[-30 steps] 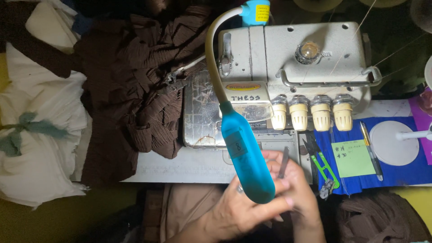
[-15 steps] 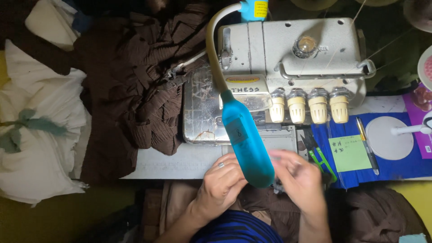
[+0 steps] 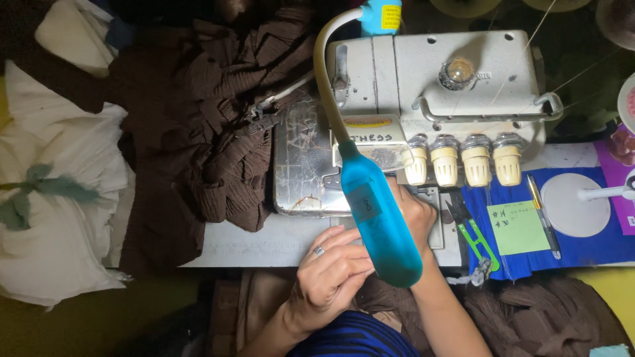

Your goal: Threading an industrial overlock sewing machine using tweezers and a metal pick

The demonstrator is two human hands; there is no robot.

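Head view shows your left hand (image 3: 329, 274) with a ring, fingers curled, resting at the table edge (image 3: 251, 248) beside the blue lamp (image 3: 380, 221). You cannot tell if it holds anything. Your right hand (image 3: 413, 215) sits partly behind the lamp, near the sewing machine (image 3: 436, 86); its grip is hidden. Brown cloth (image 3: 218, 132) lies piled left of the machine. Green snips (image 3: 473, 231) lie just right of your right hand.

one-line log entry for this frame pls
left hand: at table edge, ringed | right hand: on machine bed, partly behind blue lamp | brown fabric: heaped left of overlock machine
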